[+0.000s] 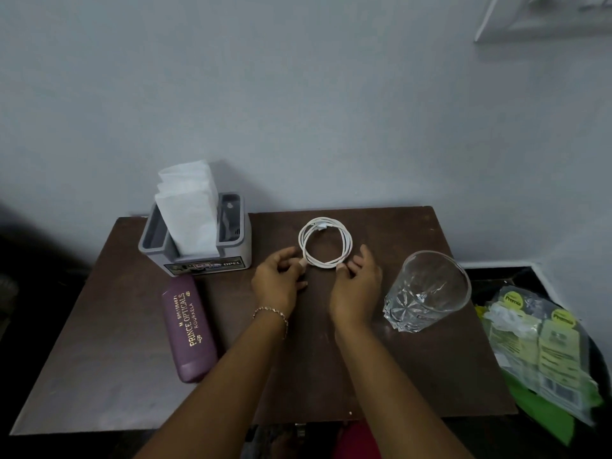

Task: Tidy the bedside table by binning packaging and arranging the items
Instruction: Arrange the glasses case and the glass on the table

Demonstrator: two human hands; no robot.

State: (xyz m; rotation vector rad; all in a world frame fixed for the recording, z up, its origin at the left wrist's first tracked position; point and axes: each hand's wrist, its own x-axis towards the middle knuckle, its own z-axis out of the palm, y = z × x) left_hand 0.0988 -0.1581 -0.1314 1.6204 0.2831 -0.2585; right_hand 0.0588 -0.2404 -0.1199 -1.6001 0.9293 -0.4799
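Note:
A white cable [344, 241] lies coiled in a ring on the brown bedside table [414, 376], near its back edge. My left hand [276, 284] pinches the coil's near-left side with thumb and fingers. My right hand [356, 288] touches the coil's near-right edge with its fingertips. A purple spectacle case [188, 329] lies at the left. Behind it stands a grey tissue holder [195, 240] with white tissues sticking up. A clear cut-glass tumbler [429, 291] stands upright to the right of my right hand.
Beside the table's right edge sits a dark bin [596, 359] holding clear and green plastic packaging [543, 352]. A pale wall rises straight behind the table. The floor to the left is dark.

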